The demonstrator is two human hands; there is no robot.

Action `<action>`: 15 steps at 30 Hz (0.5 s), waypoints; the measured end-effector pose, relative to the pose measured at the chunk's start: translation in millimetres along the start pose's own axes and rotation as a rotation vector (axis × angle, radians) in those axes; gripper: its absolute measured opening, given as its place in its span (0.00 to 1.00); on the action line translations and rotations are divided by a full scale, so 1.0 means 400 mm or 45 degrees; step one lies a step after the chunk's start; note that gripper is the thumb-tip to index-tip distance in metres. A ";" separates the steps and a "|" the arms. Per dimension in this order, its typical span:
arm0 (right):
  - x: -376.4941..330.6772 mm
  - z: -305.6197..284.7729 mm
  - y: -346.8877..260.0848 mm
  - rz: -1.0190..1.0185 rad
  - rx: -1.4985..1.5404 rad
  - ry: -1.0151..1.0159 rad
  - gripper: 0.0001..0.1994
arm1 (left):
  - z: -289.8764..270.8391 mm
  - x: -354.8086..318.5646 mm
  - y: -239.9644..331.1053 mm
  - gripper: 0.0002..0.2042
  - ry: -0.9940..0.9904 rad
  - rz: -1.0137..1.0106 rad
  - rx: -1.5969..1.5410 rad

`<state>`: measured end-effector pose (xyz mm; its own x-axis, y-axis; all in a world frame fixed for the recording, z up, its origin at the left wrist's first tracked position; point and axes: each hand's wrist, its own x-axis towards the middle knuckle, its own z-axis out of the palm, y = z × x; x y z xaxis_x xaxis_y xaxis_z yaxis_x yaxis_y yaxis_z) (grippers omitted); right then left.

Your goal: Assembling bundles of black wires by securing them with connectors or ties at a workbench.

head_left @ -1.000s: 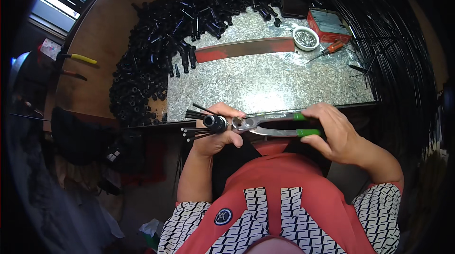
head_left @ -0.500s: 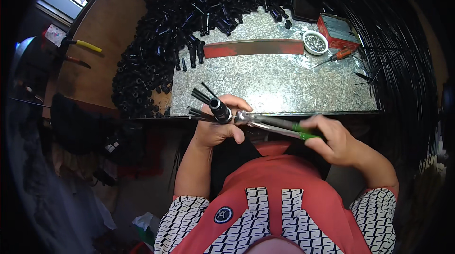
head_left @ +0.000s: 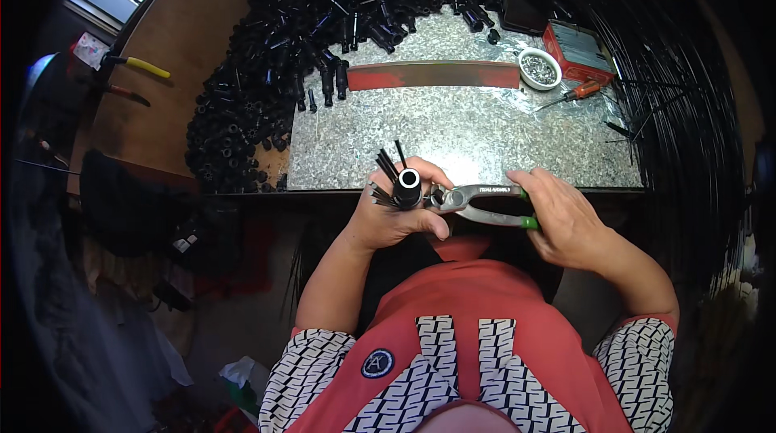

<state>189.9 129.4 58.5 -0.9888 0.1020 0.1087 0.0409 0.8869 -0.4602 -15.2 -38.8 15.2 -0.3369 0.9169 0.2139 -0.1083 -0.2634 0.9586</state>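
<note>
I see my left hand (head_left: 396,215) has tipped the short black plastic tube (head_left: 408,185) upright, clasped tight, while my right hand (head_left: 566,219) squeezes the green-handled metal pliers (head_left: 485,203) onto it.

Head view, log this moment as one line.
left hand: holds black tube | right hand: holds pliers at tube | granite slab beyond

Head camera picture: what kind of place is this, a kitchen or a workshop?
Probably a small workshop. A big heap of black tubes covers the speckled bench, a screwdriver lies there, and the right hand holds pliers.
</note>
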 end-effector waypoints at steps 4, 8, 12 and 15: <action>0.018 -0.015 0.001 -0.087 0.151 -0.164 0.31 | -0.002 -0.012 -0.005 0.25 0.001 -0.096 -0.156; 0.019 0.006 0.009 -0.075 0.386 -0.284 0.30 | -0.011 -0.019 -0.022 0.27 0.006 0.007 -0.098; 0.023 0.037 0.010 0.041 0.496 -0.313 0.21 | 0.006 -0.018 -0.017 0.26 0.058 0.012 -0.229; 0.039 0.040 -0.002 0.128 0.552 -0.334 0.15 | 0.005 -0.022 -0.032 0.26 0.109 0.033 -0.221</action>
<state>172.0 123.0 46.5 -0.9881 0.0111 -0.1536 0.1290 0.6043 -0.7862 -8.8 -43.0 1.6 -0.4191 0.8823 0.2142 -0.2558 -0.3411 0.9046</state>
